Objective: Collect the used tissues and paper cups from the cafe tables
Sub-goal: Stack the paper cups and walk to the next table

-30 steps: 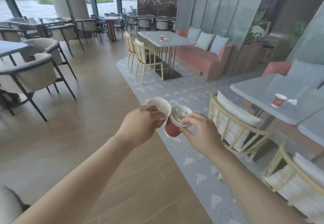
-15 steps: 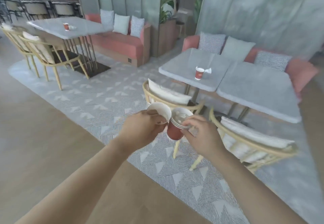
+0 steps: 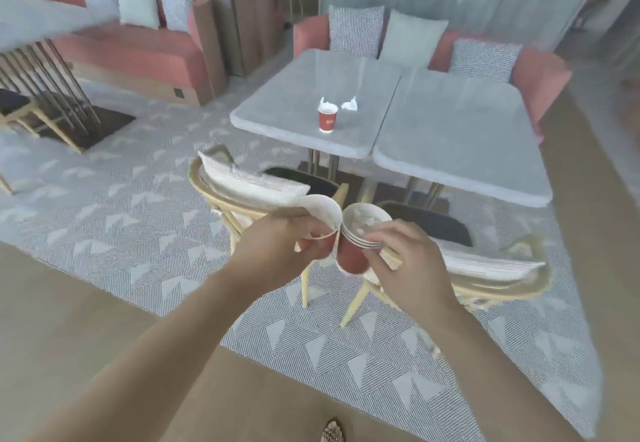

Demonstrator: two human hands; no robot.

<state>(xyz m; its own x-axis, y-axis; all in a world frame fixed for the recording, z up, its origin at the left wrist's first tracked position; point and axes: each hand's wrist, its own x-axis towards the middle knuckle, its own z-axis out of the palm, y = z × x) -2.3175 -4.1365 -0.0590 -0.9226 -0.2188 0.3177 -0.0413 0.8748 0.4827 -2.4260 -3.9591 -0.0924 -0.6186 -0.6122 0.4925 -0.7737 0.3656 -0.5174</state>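
Nearer than a moment ago, the grey tabletop now lies at 12 o'clock. Closest, the left hand grips a single paper cup; the right hand grips a stack of red cups touching it. Beyond, on the tabletop, a red cup stands with a crumpled tissue at its 2 o'clock.
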